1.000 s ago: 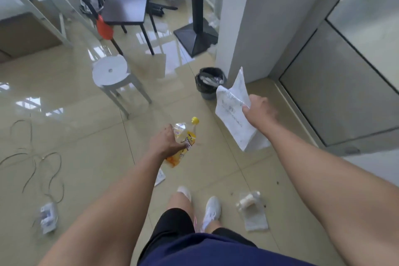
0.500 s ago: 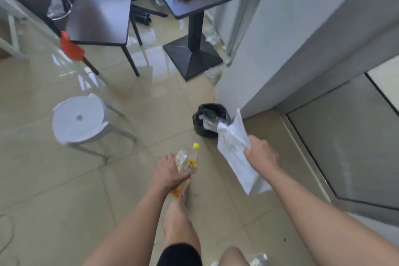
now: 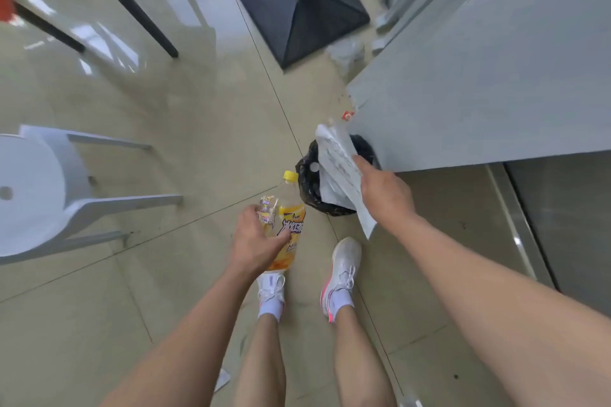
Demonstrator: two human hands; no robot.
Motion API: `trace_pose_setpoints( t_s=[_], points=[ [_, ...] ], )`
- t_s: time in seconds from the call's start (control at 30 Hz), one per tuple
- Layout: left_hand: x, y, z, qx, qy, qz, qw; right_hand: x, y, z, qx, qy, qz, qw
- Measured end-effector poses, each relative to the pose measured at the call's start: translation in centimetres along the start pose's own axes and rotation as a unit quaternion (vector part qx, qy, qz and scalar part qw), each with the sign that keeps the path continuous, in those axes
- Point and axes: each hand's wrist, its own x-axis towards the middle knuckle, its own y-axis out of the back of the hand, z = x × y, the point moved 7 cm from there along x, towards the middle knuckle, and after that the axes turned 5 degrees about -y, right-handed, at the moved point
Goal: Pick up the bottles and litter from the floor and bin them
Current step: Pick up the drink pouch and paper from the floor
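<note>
The left hand [image 3: 256, 238] grips a yellow bottle [image 3: 287, 225], cap pointing far, toward the black bin [image 3: 305, 182]. The right hand [image 3: 385, 196] pinches white paper [image 3: 337, 168] over the bin.

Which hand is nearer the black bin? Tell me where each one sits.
Right. The right hand, gripping the white paper, is over the black bin's near rim. The left hand, holding the yellow bottle, is short of the bin, on its left.

Bottle [image 3: 288, 225] label with stylised dark characters, unreadable, paper sheet [image 3: 340, 172] bearing faint print, perhaps lines of text
</note>
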Motion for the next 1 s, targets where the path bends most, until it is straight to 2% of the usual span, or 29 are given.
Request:
trace_pose_setpoints(
  t_s=[0.13,0.33,0.47,0.57,0.67,0.83,0.93,1.0],
  points=[
    [4.9,-4.8,-3.5,-0.018,-0.003,0.011,1.0,4.8,-10.8,0.6,-0.036,0.047,-0.094,0.994],
    [8.7,-9.6,-7.2,-0.011,-0.007,0.017,1.0,9.1,-19.9,1.9,-0.081,0.044,-0.153,0.984],
    [10.3,-10.5,-6.3,-0.029,-0.045,0.024,0.998,11.7,-21.9,3.0,-0.067,0.038,-0.17,0.982],
    [11.2,-10.1,-2.8,-0.058,-0.076,0.035,0.995,12.2,-21.1,3.7,-0.035,0.024,-0.145,0.989],
    [12.9,-10.8,1.5,-0.065,-0.093,0.02,0.993,11.7,-19.0,5.0,0.078,-0.023,-0.115,0.99],
    [17.3,-16.4,6.1,0.08,-0.064,-0.069,0.992,11.1,-15.4,7.9,0.21,-0.045,-0.069,0.974],
    [20.0,-19.2,7.3,0.19,-0.063,-0.039,0.979,10.5,-14.6,10.6,0.258,-0.097,-0.039,0.96],
    [21.7,-20.5,7.6,0.253,-0.068,-0.019,0.965,10.0,-14.9,11.5,0.26,-0.1,-0.035,0.96]
  ],
)
